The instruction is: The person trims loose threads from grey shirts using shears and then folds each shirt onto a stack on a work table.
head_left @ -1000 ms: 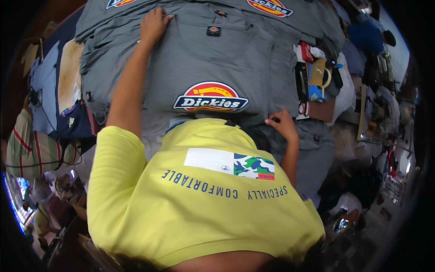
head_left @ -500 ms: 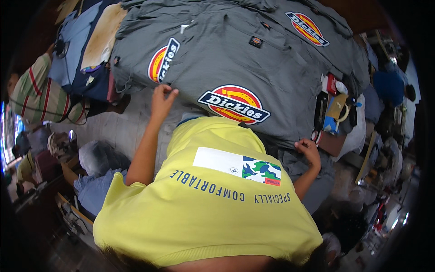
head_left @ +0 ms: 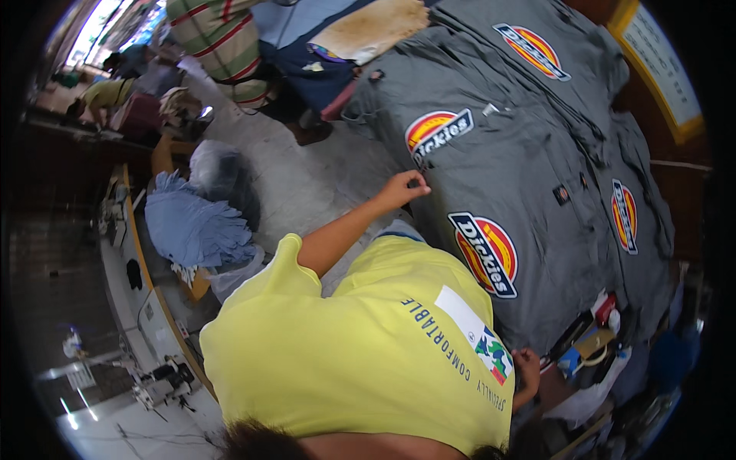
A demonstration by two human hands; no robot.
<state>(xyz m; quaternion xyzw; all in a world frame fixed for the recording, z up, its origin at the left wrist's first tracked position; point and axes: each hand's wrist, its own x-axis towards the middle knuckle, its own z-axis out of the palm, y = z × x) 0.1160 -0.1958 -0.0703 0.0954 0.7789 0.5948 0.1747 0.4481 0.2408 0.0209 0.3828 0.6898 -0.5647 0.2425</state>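
Grey garments (head_left: pixel 529 161) lie spread in layers on a raised surface in front of me, each bearing a large red, yellow and navy emblem. My left hand (head_left: pixel 402 189) is at their left edge, below one emblem, with thumb and fingers curled into a pinch on the cloth. At the near right corner, beside the lower hem, my right hand (head_left: pixel 527 369) has its fingers bent in. My yellow top partly covers that hand, and whether cloth is between its fingers is hidden.
A box of tools and tape (head_left: pixel 590 346) stands past my right hand. On the left are folded blue cloth (head_left: pixel 192 218), a clear plastic bag (head_left: pixel 218 169) and a sewing machine (head_left: pixel 162 383) on a table. A person in a striped shirt (head_left: pixel 222 46) stands at far left.
My view has swung to the left, so the garments now appear further right and tilted. Both hands remain near the same edges of the cloth.
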